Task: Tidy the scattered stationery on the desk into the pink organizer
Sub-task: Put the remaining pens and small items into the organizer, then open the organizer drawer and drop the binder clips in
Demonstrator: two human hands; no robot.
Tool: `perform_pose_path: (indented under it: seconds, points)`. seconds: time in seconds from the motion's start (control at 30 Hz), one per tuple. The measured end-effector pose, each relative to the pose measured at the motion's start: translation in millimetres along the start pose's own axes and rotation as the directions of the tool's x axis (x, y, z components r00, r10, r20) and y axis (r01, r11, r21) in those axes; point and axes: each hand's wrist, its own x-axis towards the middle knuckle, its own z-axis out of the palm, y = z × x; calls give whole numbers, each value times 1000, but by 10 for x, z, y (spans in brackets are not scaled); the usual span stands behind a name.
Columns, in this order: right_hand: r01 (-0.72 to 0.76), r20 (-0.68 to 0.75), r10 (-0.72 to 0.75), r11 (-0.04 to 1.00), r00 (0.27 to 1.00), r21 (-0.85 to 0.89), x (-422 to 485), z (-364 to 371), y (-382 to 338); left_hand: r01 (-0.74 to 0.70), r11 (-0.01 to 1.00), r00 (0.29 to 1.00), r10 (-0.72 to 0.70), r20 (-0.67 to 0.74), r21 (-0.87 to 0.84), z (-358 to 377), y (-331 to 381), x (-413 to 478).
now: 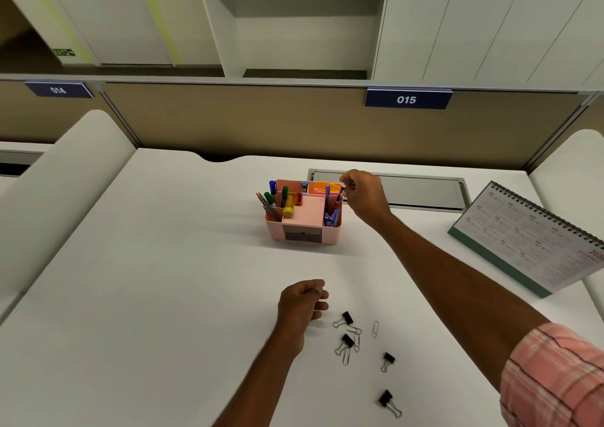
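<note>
White desk (pixel 163 263): our left hand (pixel 302 299) rests curled; whether it holds anything we cannot tell. At the organizer's (pixel 304 230) right compartment hangs a pen (pixel 340 194), pinched by our right hand (pixel 366 194). Next we release it, then gather the clips (pixel 347 318).

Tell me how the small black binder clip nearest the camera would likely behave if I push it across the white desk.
The small black binder clip looks stiff and light, so it would probably slide, not roll: its body is wedge-shaped. The smooth white desk should give little grip. Its thin wire handles may swing or catch a finger.
</note>
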Motion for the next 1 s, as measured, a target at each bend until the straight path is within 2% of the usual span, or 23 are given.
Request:
perform_pose_path:
  seconds: [0.37, 0.47, 0.6, 0.73, 0.87, 1.0]
  points:
    - [-19, 7, 19, 1000, 1000, 16, -66, -83, 69, -29, 995, 999, 31, -15, 92, -46, 16, 106]
    - [-39, -12, 39, 999, 999, 12, -191, -105, 88, -90, 970, 995, 97, -19, 228, -83, 84, 187]
    - [-76, -32, 79, 993, 996, 89, -630, -156, -10, -173, 830, 981, 194, 17, 530, -128, 211, 347]
    - [-120, 37, 115, 971, 993, 206, -1371, -257, -74, -216, 609, 957, 288, 40, 763, -86, 345, 516]
    - [-265, 126, 236, 904, 964, 335, -2122, -318, 85, -214, 474, 938, 344, 43, 854, -77, 425, 584]
    - [-423, 202, 375, 840, 905, 340, -2771, -423, 262, -204, 393, 939, 337, 66, 897, -81, 414, 699]
